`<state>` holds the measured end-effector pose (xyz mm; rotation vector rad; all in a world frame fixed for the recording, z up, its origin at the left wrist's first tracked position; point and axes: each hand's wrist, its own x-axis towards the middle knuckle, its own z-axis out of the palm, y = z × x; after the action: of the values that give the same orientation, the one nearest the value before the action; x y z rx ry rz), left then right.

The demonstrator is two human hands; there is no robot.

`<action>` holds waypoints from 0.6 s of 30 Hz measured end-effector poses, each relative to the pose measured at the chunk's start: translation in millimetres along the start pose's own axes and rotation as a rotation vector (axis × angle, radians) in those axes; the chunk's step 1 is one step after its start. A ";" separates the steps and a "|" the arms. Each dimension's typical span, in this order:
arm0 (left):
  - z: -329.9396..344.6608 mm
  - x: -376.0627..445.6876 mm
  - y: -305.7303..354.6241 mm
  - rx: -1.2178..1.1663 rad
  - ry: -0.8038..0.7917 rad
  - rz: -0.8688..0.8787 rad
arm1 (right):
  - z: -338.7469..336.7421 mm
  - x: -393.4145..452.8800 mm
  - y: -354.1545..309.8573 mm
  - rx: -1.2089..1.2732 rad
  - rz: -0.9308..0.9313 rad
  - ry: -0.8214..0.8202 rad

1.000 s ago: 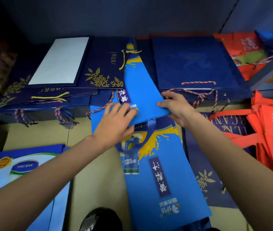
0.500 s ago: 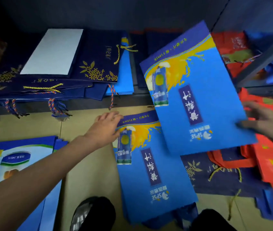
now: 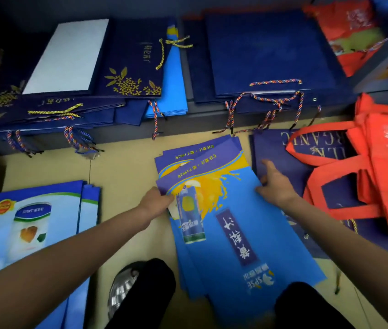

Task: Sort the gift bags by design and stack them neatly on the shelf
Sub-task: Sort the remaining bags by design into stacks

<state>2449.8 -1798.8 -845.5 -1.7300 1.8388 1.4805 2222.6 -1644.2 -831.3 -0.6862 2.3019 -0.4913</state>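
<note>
My left hand [image 3: 156, 200] grips the left edge of the top bright blue bag [image 3: 240, 222], which lies flat on the floor on its pile (same design). My right hand [image 3: 274, 186] presses its right edge with relaxed, open fingers, beside the orange bags [image 3: 378, 176].

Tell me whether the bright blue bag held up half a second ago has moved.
Yes. The bright blue bag has come down from in front of the shelf's navy stack onto the matching pile on the floor, both hands at its edges.
</note>
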 end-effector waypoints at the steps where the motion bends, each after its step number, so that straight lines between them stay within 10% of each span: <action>1: 0.4 0.4 4.7 -0.149 -0.016 -0.028 | 5.7 0.7 -1.6 0.003 0.015 0.003; 6: -10.8 5.6 37.8 -0.292 0.020 0.054 | 3.5 16.1 -14.4 0.195 0.154 0.131; 14: -93.2 7.9 73.5 0.642 0.696 0.860 | 18.2 14.7 -75.7 0.135 -0.057 0.142; 18: -134.1 32.2 83.8 0.747 0.778 0.727 | 11.3 27.9 -121.5 0.406 -0.102 0.124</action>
<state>2431.3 -1936.6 -763.6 -1.3537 3.0697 0.0218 2253.9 -1758.4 -790.9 -0.5845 2.1878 -1.0390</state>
